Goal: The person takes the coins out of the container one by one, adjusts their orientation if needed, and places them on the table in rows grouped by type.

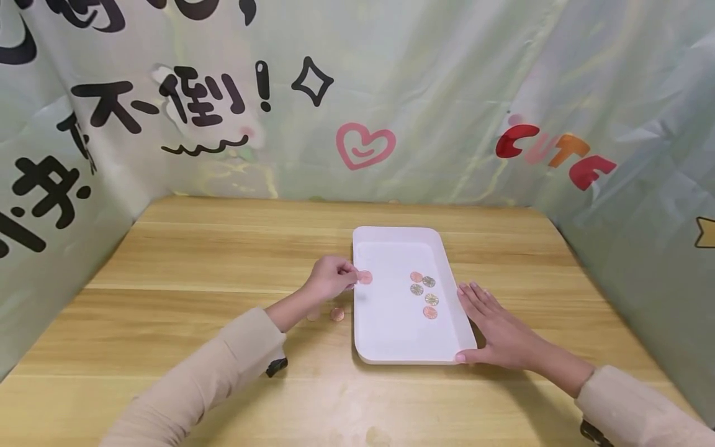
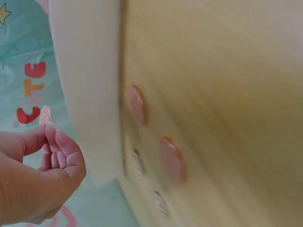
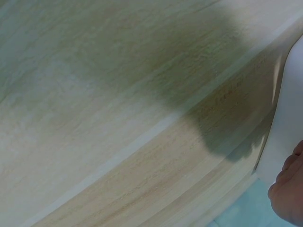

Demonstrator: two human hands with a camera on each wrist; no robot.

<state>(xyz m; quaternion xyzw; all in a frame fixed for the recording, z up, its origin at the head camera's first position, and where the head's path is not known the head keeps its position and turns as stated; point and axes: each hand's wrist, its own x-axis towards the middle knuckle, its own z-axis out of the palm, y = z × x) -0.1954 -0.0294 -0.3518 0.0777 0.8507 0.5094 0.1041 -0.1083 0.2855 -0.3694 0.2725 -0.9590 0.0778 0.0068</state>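
Observation:
Between thumb and fingertips, my left hand (image 1: 333,277) pinches a copper-coloured coin (image 1: 365,277) over the left rim of a white rectangular tray (image 1: 391,338). In the left wrist view the same coin (image 2: 45,114) stands on edge above the fingertips. Several copper and silvery-gold coins (image 1: 430,312) lie in the right half of the tray. My right hand (image 1: 503,332) rests against the tray's near right side, its fingers straight along the side and its thumb at the near corner. In the right wrist view only part of that hand (image 3: 289,189) shows.
Loose coins lie on the wooden table (image 1: 223,248) left of the tray, one copper coin (image 1: 337,314) close beside it. Others show in the left wrist view, including a large copper coin (image 2: 172,160). A printed cloth (image 1: 447,81) hangs around the table's back and sides.

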